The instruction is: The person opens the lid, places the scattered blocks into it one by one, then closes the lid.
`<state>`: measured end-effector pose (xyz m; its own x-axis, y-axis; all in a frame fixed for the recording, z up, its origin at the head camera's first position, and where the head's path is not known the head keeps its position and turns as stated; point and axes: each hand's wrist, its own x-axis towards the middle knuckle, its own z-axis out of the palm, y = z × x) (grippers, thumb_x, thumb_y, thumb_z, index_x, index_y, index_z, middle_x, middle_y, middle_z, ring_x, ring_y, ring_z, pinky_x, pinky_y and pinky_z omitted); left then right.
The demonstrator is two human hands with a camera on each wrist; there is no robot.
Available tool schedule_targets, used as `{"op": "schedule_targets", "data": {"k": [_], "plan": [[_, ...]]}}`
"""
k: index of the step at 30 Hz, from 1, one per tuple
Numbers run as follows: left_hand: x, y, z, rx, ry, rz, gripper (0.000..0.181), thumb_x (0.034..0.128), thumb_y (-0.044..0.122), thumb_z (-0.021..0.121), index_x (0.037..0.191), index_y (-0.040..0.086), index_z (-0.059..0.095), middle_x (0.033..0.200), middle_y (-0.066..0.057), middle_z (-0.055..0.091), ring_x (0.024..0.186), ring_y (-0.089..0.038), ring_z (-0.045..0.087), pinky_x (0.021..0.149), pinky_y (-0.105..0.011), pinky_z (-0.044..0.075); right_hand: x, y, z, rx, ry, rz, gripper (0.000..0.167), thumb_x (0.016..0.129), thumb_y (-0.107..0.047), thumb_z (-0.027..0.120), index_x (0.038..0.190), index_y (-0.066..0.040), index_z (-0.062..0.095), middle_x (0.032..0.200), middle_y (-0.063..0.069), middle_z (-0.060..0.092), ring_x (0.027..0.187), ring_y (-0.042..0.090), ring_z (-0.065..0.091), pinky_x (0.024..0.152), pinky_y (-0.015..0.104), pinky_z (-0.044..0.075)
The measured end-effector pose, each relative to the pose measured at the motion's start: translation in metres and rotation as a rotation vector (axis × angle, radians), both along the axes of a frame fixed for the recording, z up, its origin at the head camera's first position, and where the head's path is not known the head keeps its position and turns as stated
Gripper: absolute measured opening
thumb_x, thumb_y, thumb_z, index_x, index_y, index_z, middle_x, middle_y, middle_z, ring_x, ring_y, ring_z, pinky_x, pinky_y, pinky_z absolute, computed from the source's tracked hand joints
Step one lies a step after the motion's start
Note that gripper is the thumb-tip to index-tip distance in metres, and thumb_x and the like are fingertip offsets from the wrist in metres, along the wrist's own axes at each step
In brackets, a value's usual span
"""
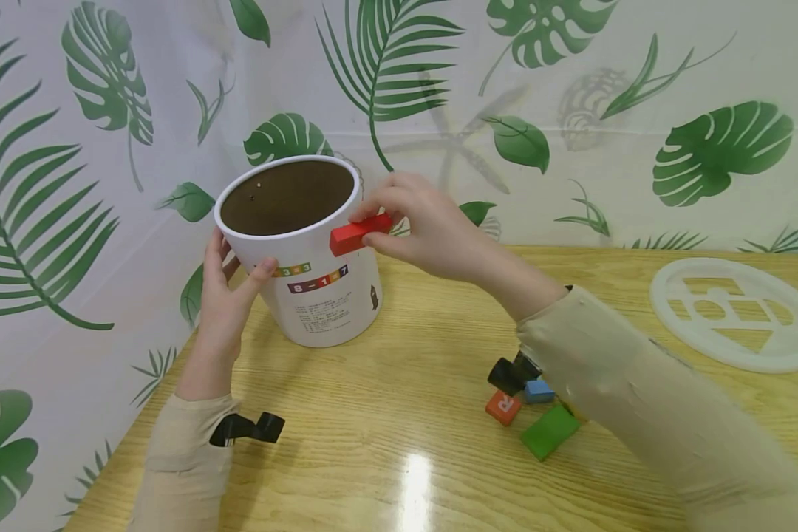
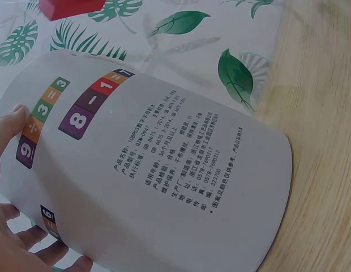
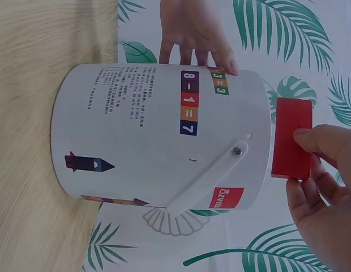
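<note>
A white bucket [image 1: 335, 307] with number-equation prints stands on the table at the left, its open top tilted towards me. My left hand [image 1: 224, 310] grips its left side, thumb on the front and fingers round the side. Between the thumb and fingers of my right hand [image 1: 432, 225] is a red rectangular block [image 1: 354, 236], held beside the bucket's right rim. In the right wrist view the red block [image 3: 292, 139] is near the rim, and a white handle [image 3: 206, 175] hangs on the bucket's side. Only part of the brown interior shows.
On the wooden table [image 1: 372, 443] at the right lie a red letter block [image 1: 503, 407], a blue block [image 1: 539, 391] and a green block [image 1: 550, 432], partly by the right sleeve. A white round lid with shape cut-outs [image 1: 725, 336] lies farther right. Leaf-patterned cloth [image 1: 572, 177] hangs behind.
</note>
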<state>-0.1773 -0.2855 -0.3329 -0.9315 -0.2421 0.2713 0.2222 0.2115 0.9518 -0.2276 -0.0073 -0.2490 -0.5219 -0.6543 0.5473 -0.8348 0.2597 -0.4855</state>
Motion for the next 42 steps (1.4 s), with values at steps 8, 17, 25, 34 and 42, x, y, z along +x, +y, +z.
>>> {"op": "schedule_targets", "data": {"k": [8, 17, 25, 34, 42], "plan": [[-0.001, 0.0, 0.0, -0.012, -0.015, 0.007, 0.09, 0.087, 0.031, 0.07, 0.153, 0.033, 0.008, 0.156, 0.002, 0.014, 0.139, -0.026, 0.019, 0.108, -0.055, 0.025, -0.008, -0.017, 0.011, -0.013, -0.021, -0.081, 0.02, 0.087, -0.008, 0.069, 0.107, -0.006, 0.069, 0.104, 0.004, 0.058, 0.096, 0.016, 0.05, 0.083, 0.027, 0.045], [-0.001, 0.0, -0.001, -0.012, -0.012, 0.008, 0.09, 0.0868, 0.032, 0.07, 0.153, 0.033, 0.008, 0.156, 0.002, 0.014, 0.139, -0.026, 0.019, 0.108, -0.055, 0.025, -0.019, -0.047, 0.014, -0.072, 0.026, -0.1, 0.021, 0.087, -0.008, 0.07, 0.108, -0.006, 0.069, 0.106, 0.004, 0.059, 0.098, 0.015, 0.05, 0.083, 0.025, 0.043], [-0.001, 0.0, -0.001, -0.015, -0.01, 0.004, 0.09, 0.0868, 0.032, 0.069, 0.153, 0.034, 0.008, 0.156, 0.002, 0.014, 0.139, -0.027, 0.019, 0.108, -0.056, 0.025, -0.027, -0.07, 0.015, 0.029, -0.001, -0.159, 0.022, 0.089, -0.011, 0.068, 0.111, -0.01, 0.068, 0.108, 0.004, 0.057, 0.105, 0.018, 0.045, 0.085, 0.023, 0.04], [-0.001, 0.0, 0.0, -0.012, -0.01, -0.003, 0.09, 0.087, 0.031, 0.069, 0.153, 0.033, 0.008, 0.156, 0.001, 0.013, 0.139, -0.027, 0.018, 0.108, -0.056, 0.025, -0.03, -0.08, 0.01, 0.087, -0.001, -0.175, 0.019, 0.089, -0.01, 0.068, 0.108, -0.01, 0.069, 0.103, 0.003, 0.057, 0.102, 0.02, 0.044, 0.084, 0.027, 0.038], [-0.001, 0.0, 0.0, -0.014, -0.014, 0.002, 0.09, 0.0868, 0.032, 0.069, 0.153, 0.035, 0.007, 0.156, 0.002, 0.014, 0.139, -0.027, 0.018, 0.108, -0.056, 0.025, -0.034, -0.082, 0.009, 0.119, -0.056, -0.195, 0.019, 0.09, -0.013, 0.067, 0.109, -0.011, 0.068, 0.106, 0.003, 0.058, 0.103, 0.019, 0.044, 0.084, 0.026, 0.038]]}}
